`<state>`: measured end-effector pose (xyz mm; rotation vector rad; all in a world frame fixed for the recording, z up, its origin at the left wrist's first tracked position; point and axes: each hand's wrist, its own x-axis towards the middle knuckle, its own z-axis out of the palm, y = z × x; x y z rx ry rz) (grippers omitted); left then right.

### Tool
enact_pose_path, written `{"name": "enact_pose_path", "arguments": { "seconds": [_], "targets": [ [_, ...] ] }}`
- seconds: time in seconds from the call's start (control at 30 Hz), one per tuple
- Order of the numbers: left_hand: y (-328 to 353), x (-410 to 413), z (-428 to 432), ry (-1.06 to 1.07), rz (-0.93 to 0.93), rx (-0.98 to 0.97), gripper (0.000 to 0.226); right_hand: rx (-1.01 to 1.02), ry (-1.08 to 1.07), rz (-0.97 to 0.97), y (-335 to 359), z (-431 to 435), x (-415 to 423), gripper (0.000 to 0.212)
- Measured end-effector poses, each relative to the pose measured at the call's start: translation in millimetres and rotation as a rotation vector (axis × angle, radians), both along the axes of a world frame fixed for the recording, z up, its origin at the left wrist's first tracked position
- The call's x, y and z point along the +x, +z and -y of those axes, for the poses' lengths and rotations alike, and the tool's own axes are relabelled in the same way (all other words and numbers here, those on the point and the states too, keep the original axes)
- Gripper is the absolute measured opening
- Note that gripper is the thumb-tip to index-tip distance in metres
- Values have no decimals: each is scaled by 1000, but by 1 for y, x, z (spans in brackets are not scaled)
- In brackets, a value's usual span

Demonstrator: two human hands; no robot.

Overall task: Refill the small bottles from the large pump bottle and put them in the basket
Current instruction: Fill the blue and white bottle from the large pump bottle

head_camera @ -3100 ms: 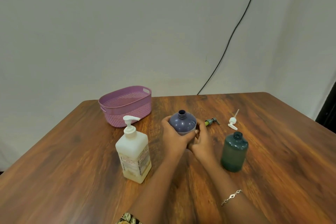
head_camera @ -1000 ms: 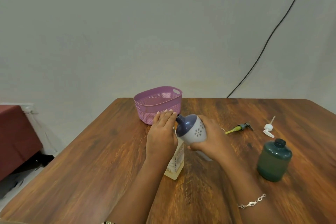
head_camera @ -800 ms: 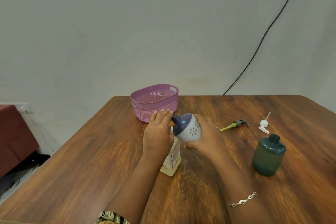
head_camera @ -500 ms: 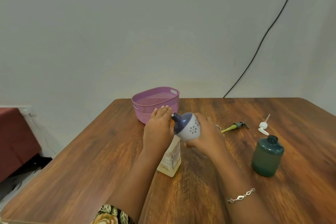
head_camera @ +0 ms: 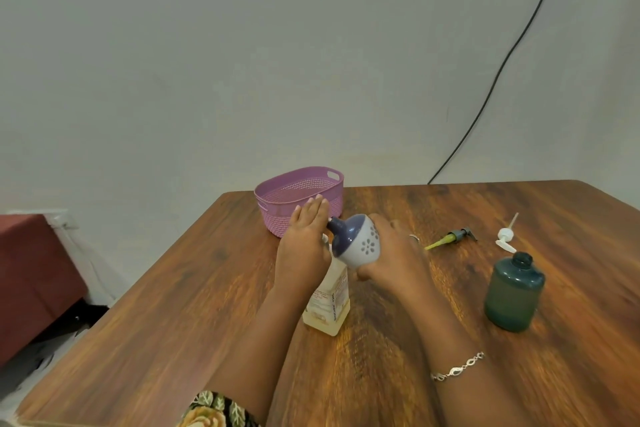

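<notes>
Two bare hands are meeting over the middle of the wooden table. One of them, the left hand, is lying flat with its fingers straight and together on top of the large pump bottle, hiding the pump head beneath the palm. Its partner, the right hand, is gripping the purple-and-white bottle around its base, fingers curled round it, and is holding it tilted in the air so that its open dark neck is pointing left, right at the left hand's fingers; whether liquid is passing cannot be told. A bracelet is sitting on the right wrist. Below the hands the large pump bottle is standing upright on the table, pale liquid showing low in it. Behind the left hand, near the table's far edge, the pink basket is standing with nothing visible inside. Off to the right, a grey pump head and a white pump head are lying loose on the wood, and the green bottle is standing uncapped just in front of them. A black cable is running down the wall behind.
</notes>
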<state>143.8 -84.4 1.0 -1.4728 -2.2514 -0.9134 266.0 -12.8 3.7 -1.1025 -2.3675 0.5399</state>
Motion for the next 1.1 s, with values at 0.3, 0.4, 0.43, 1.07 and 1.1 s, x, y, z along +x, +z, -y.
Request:
{"name": "enact_pose_path", "arguments": {
  "seconds": [0.3, 0.4, 0.43, 1.07, 1.1],
  "targets": [
    [-7, 9, 3, 110, 14, -113, 64, 19, -4, 62, 0, 4, 2, 84],
    [-5, 10, 5, 99, 26, -133, 63, 24, -9, 77, 1, 5, 2, 83],
    [-1, 9, 5, 89, 35, -131, 61, 20, -11, 69, 2, 5, 3, 83],
    [13, 1, 0, 94, -26, -193, 54, 24, -24, 55, 9, 6, 0, 83],
    [16, 0, -1, 93, -40, -191, 52, 25, -22, 47, 10, 5, -1, 83]
  ]
}}
